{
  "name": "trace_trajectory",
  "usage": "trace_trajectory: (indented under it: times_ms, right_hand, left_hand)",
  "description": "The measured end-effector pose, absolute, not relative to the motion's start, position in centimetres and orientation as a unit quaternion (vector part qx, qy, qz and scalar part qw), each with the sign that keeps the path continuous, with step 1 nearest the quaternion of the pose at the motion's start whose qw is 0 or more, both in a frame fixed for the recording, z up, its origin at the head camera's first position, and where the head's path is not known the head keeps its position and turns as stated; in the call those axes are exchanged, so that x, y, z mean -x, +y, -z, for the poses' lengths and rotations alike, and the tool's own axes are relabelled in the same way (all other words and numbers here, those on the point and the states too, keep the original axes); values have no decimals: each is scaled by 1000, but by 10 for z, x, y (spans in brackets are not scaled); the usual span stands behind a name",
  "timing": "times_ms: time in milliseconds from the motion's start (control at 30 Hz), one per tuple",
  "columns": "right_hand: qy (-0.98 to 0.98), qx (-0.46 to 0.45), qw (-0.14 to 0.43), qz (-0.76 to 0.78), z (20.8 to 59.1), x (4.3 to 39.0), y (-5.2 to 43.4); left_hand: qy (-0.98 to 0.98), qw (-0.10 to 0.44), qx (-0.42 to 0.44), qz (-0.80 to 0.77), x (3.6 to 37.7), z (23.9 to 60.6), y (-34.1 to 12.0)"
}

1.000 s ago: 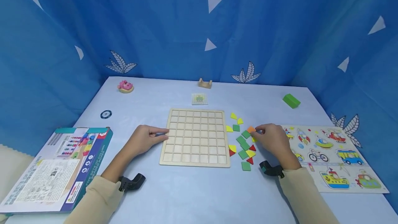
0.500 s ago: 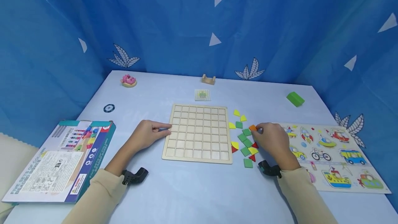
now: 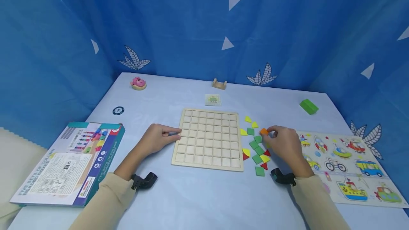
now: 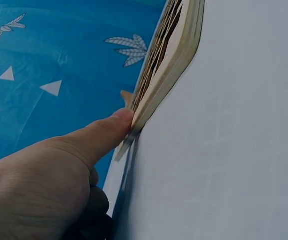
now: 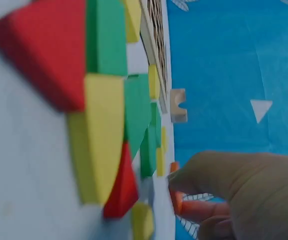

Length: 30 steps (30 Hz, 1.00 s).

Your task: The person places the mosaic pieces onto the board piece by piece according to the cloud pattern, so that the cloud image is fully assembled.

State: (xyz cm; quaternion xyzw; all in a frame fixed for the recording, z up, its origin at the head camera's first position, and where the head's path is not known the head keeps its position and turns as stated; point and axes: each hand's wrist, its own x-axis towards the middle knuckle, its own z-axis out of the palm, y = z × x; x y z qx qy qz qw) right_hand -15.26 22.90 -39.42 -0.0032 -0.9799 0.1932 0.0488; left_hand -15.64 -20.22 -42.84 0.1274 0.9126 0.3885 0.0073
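The orange piece (image 3: 263,131) sits at the right side of the loose pieces, pinched between the thumb and fingers of the right hand (image 3: 284,143); whether it is clear of the tabletop (image 3: 204,198), the views do not settle. A light hold on its edges seems best here — squeezing a small, smooth piece too hard could make it twist or shoot out. A green piece (image 3: 257,139) lies just beside it, so a straight lift looks safer than a drag, which would likely scatter its neighbours. The knuckles also hang close over a red piece (image 3: 267,153), and holding the wrist a little high would spare that one a knock. Farther left, the gridded board (image 3: 209,139) lies flat, its cells bare. The left hand (image 3: 156,137) grips nothing; thumb and forefinger reach out, apart, to rest against the board's left edge. Gentle, even contact there should steady it, while a hard push could slide it into the yellow piece (image 3: 243,132) near its opposite edge. Beyond the board's far edge, the small printed card (image 3: 213,99) lies face up — well placed for a glance without leaning or shifting either hand.
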Motion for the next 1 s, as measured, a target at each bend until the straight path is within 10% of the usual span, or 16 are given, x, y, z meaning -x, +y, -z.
trace_trajectory:
  times_ms: [1000]
  right_hand:
    - [-932, -204, -11, -299, 395, 204, 124]
  left_hand:
    - [915, -4, -126, -384, 154, 430, -200]
